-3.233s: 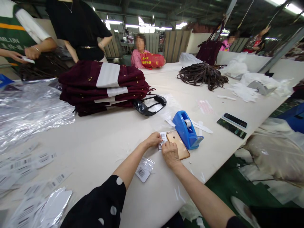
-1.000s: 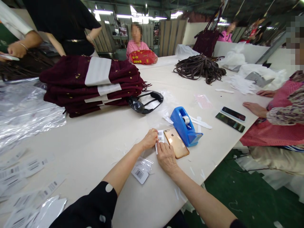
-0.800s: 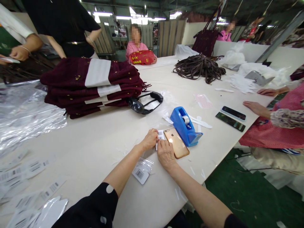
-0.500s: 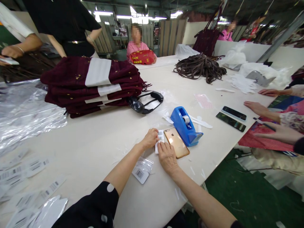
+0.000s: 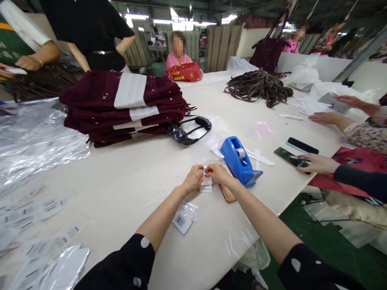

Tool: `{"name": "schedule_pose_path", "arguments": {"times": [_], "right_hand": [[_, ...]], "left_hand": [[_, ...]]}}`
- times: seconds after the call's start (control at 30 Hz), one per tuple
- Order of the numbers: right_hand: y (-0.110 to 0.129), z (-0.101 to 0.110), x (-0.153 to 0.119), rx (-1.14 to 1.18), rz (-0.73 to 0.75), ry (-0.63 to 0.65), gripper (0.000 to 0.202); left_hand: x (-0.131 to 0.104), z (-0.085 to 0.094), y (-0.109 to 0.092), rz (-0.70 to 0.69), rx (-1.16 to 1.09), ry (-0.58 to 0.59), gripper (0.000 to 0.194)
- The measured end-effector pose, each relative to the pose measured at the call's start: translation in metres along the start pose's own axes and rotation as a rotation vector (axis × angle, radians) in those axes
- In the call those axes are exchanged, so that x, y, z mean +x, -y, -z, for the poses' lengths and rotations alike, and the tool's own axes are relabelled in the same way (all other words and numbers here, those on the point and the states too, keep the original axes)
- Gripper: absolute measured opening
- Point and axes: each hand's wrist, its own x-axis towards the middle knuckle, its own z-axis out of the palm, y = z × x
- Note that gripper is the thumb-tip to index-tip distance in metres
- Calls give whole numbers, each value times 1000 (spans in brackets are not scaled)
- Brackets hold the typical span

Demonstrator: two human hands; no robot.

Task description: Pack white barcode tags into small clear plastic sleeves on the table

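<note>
Here, both hands [image 5: 207, 177] on a small barcode label [image 5: 207, 183] beside blue tape dispenser [image 5: 238, 161].

Tape dispenser [image 5: 240, 162] on the table [image 5: 127, 181], right of centre. Phone [image 5: 227, 194] just near-left of it. Folded bag stack [image 5: 123, 106] far left; strap pile [image 5: 258, 86] far right. Two phones [image 5: 298, 152] right of the dispenser. Barcode tags [image 5: 33, 209] near left.

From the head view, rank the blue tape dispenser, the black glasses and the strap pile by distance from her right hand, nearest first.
From the right hand:
1. Blue tape dispenser, just right of it.
2. Black glasses, beyond, slightly left.
3. Strap pile, far across the table, right.
</note>
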Motion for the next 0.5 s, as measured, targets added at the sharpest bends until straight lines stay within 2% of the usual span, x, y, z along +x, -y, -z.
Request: {"name": "schedule_pose_path", "arguments": {"times": [0.23, 0.5], "right_hand": [[2, 0, 13, -102, -44, 161, 14], [15, 10, 12, -181, 0, 202, 9]], "left_hand": [[-1, -2, 3, -26, -4, -25, 9], [-1, -3, 5, -47, -18, -37, 11]]}}
